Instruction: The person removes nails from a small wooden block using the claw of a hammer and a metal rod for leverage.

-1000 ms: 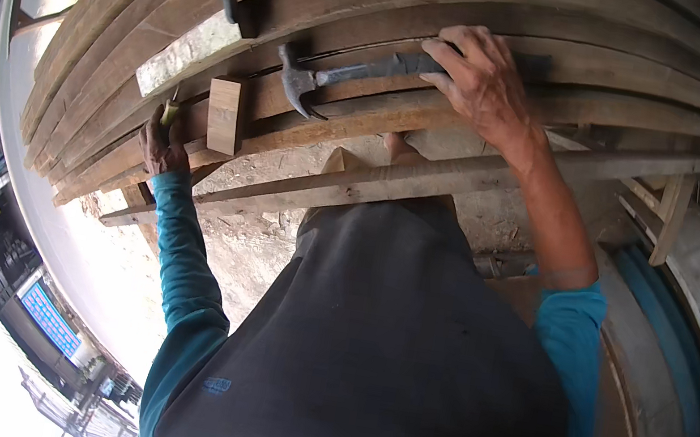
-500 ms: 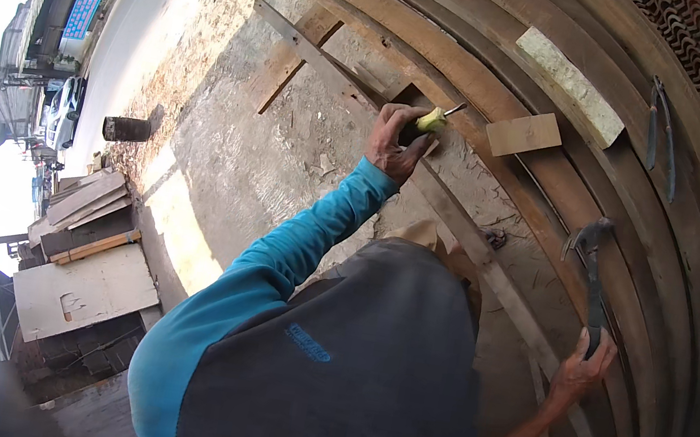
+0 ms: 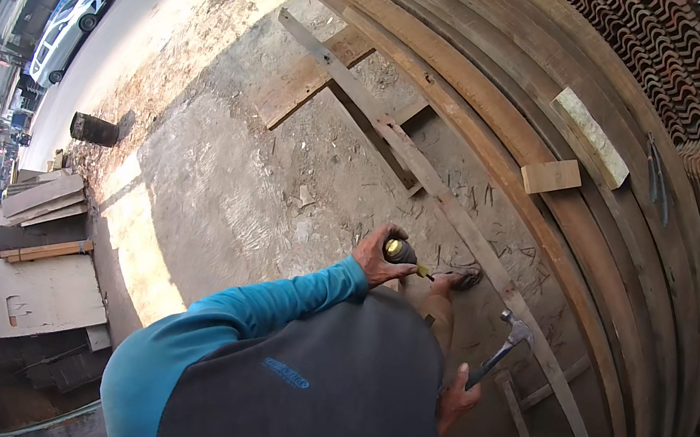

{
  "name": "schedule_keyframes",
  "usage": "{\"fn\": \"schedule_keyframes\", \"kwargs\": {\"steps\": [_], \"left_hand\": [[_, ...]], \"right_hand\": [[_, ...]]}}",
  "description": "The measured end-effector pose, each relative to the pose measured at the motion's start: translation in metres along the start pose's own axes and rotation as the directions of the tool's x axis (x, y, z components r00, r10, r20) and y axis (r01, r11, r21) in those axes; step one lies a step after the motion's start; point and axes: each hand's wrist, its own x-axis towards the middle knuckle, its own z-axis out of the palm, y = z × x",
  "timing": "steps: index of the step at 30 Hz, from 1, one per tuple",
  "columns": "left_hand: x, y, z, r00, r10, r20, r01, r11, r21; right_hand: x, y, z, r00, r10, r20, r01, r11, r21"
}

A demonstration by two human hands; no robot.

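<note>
My left hand is closed around a small tape measure with a short yellow tongue sticking out, held low above the concrete floor near my foot. My right hand grips the dark handle of a claw hammer, its metal head pointing up toward a long thin wooden batten that runs diagonally across the floor. My torso, in a grey vest over teal sleeves, fills the lower middle of the view.
A stack of long wooden planks curves along the right, with two short wood blocks on top and roof tiles beyond. Sheet offcuts lie at left, a dark bucket and a parked car farther off.
The view has swung down and away from the plank stack. My left hand has dropped from the planks toward the floor with the tape measure; the right hand with the hammer has lowered to my side.
</note>
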Motion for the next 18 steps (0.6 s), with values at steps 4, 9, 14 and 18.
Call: {"fn": "schedule_keyframes", "kwargs": {"steps": [4,9,14,18], "left_hand": [[0.017,0.009,-0.019,0.969,-0.224,0.105,0.241,0.952,-0.191],[0.004,0.013,-0.016,0.977,-0.209,0.031,0.189,0.8,-0.569],[-0.006,0.004,-0.01,0.979,-0.162,-0.124,0.035,0.733,-0.679],[-0.016,0.003,0.008,0.963,-0.208,-0.173,0.04,0.741,-0.67]], "right_hand": [[-0.023,-0.023,0.008,0.964,0.245,-0.098,-0.223,0.955,0.194],[0.0,-0.062,-0.014,0.983,0.065,-0.172,-0.01,0.953,0.304],[0.019,-0.021,-0.044,0.971,-0.113,-0.212,0.134,0.987,0.088],[0.021,0.03,-0.042,0.973,-0.117,-0.2,0.128,0.991,0.043]]}}
